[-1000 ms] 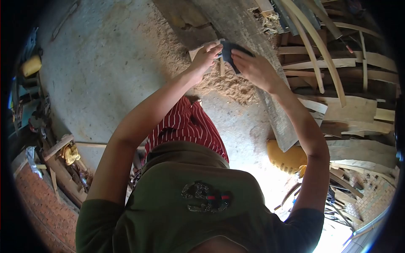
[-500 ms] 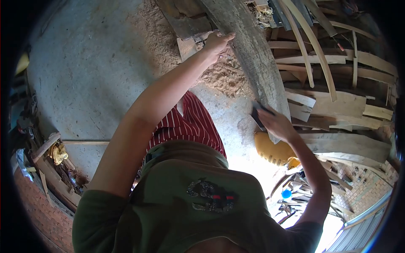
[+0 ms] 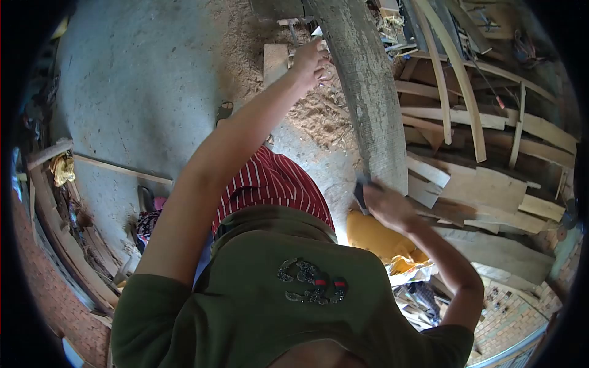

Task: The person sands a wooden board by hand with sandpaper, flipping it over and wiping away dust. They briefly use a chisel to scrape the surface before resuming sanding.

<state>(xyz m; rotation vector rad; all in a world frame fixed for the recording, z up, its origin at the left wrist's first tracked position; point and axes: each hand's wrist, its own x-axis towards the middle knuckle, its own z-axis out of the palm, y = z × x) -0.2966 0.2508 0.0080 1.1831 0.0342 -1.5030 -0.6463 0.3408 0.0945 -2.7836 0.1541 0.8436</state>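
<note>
A long, weathered grey plank runs from the top centre down to the middle right. Beside its left edge is my left hand, fingers apart and nothing seen in it. My right hand is wrapped round a dark, flat tool at the plank's lower end. The tool's exact kind cannot be made out, and my fingers hide part of it.
Sawdust and shavings lie on the concrete floor left of the plank. Cut boards are stacked at the right, near a yellow sack. A thin strip of wood lies at the left.
My left hand has come off the plank's edge and its fingers have spread. My right hand has moved down and left with the dark tool. The whole view has shifted a little.
</note>
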